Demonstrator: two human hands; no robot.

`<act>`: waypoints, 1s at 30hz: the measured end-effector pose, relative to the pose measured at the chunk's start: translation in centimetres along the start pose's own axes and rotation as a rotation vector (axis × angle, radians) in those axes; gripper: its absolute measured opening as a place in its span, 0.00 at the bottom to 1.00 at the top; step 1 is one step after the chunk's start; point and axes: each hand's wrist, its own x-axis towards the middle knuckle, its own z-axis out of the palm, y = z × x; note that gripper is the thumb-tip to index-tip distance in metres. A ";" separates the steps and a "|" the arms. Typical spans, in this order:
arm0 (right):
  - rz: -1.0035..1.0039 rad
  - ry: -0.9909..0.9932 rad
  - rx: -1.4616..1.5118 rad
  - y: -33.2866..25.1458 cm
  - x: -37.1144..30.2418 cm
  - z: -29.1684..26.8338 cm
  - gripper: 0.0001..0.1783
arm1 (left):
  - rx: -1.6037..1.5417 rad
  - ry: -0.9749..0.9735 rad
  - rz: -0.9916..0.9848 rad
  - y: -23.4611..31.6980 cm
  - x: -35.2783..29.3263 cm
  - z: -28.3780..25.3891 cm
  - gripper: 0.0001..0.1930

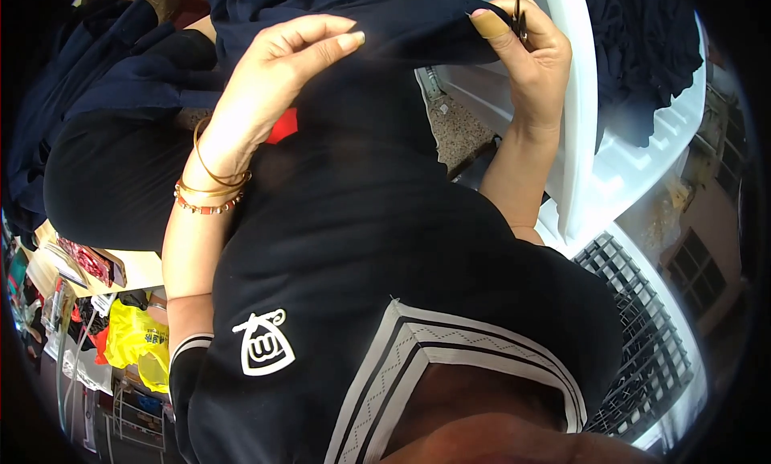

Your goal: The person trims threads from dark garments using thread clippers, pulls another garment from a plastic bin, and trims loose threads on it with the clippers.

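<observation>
A dark navy cloth (pixel 422 34) is stretched between my two hands above my lap. My left hand (pixel 281 58), with bracelets on its wrist, is closed at the cloth's left part, thumb and forefinger pinched together. At the cloth's right end my right hand (pixel 536 70) pinches the edge between thumb and fingers. A tan covering (pixel 490 24) wraps that thumb. Small dark blades, like thread snips (pixel 520 20), stick up among the right fingers; their handles are hidden. More navy cloth (pixel 297 2) lies beyond my hands.
To the right stands a large white plastic tub (pixel 582 155) with a heap of navy cloth (pixel 638 54). Below it is a white grid-walled basket (pixel 642 319). At left are piled navy cloth (pixel 96 70), a pale wooden board (pixel 144 267) and a yellow plastic bag (pixel 128 331).
</observation>
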 end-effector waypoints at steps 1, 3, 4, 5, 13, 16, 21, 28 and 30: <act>0.022 0.018 -0.112 0.1 0.1 0.2 0.09 | 0.001 0.008 0.001 0.2 -0.1 0.1 0.12; 0.035 0.051 -0.317 -0.2 0.3 1.0 0.09 | 0.043 0.100 -0.022 0.9 -0.2 0.5 0.11; 0.027 0.065 -0.410 -1.0 0.5 2.0 0.11 | 0.048 0.100 -0.022 1.2 -0.3 0.6 0.11; 0.108 0.121 -0.437 -4.2 1.5 3.8 0.07 | 0.049 0.102 -0.021 1.2 -0.4 0.6 0.11; -0.225 -0.114 -0.395 -1.1 -0.1 4.6 0.20 | 0.042 0.124 -0.013 1.5 -0.6 1.3 0.09; -0.263 -0.111 -0.432 -0.7 0.1 4.8 0.20 | 0.079 0.122 -0.017 1.8 -0.7 1.7 0.09; -0.300 -0.114 -0.456 -0.5 0.4 4.9 0.18 | 0.054 0.097 0.049 1.2 -0.5 1.6 0.11; -0.297 -0.128 -0.401 -1.1 0.7 4.9 0.17 | 0.134 0.105 0.017 1.0 -0.4 1.3 0.11; -0.289 -0.126 -0.327 -1.2 0.9 5.3 0.18 | 0.106 0.100 0.024 0.9 -0.4 1.2 0.11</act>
